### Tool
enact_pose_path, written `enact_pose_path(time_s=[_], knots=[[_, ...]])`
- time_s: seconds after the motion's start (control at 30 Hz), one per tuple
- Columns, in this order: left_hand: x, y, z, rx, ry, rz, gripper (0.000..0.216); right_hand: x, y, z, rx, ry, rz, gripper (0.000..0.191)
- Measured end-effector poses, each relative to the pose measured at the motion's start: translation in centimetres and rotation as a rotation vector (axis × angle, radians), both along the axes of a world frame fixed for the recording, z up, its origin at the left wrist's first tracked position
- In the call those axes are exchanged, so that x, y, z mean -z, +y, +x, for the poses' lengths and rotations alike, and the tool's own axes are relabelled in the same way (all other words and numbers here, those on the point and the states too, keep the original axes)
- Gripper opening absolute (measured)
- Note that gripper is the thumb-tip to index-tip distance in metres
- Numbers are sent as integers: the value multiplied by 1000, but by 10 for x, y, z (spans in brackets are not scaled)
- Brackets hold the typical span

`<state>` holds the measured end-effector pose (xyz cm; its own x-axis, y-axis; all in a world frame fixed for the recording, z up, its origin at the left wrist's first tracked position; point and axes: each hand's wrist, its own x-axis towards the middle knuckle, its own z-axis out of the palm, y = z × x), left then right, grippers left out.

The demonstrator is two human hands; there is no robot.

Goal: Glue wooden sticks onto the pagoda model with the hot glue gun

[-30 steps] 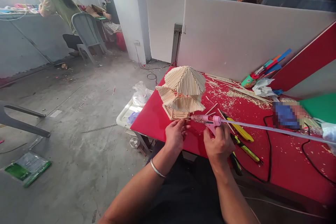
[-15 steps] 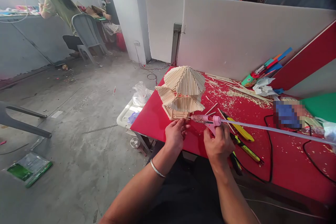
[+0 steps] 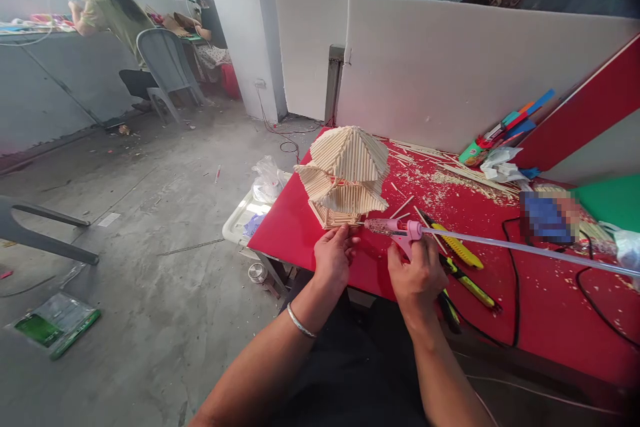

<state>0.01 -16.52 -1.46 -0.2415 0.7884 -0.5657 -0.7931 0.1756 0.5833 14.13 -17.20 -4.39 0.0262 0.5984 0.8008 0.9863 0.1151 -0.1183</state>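
A two-tiered pavilion model (image 3: 350, 160) built of pale wooden sticks stands upright on the red table (image 3: 290, 233). In front of its base, my left hand (image 3: 334, 253) is closed in a pinch on a short thin stick (image 3: 349, 226), mostly hidden by the fingertips. My right hand (image 3: 419, 273) grips a pink hot glue gun (image 3: 395, 227) by its handle. The nozzle points left, close to my left fingertips and the model's front edge; whether it touches the stick I cannot tell. A long translucent glue stick (image 3: 520, 247) juts out of the gun's rear.
Yellow-black utility knives (image 3: 465, 250) lie right of my right hand, near a black cable (image 3: 515, 280). Wooden sticks (image 3: 480, 180) and shavings are scattered behind. A pen holder (image 3: 475, 150) stands by the white partition (image 3: 450, 67). Other people sit farther off.
Both hands and the glue gun stay almost in place, the nozzle still beside my left fingertips. Behind the partition, a person in patterned clothing has shifted slightly right.
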Motion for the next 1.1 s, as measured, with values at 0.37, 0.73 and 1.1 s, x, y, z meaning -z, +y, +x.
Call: enact_pose_path(time_s=[0.37,0.73,1.1], knots=[[1,0,3,-33,11,3,14,1,-2,5,16,18,-8,29],[0,-4,6,-56,29,7,14,-4,-3,1,10,25,-11,25],[-4,-3,6,-72,45,-14,11,0,-1,2,14,46,9,28]])
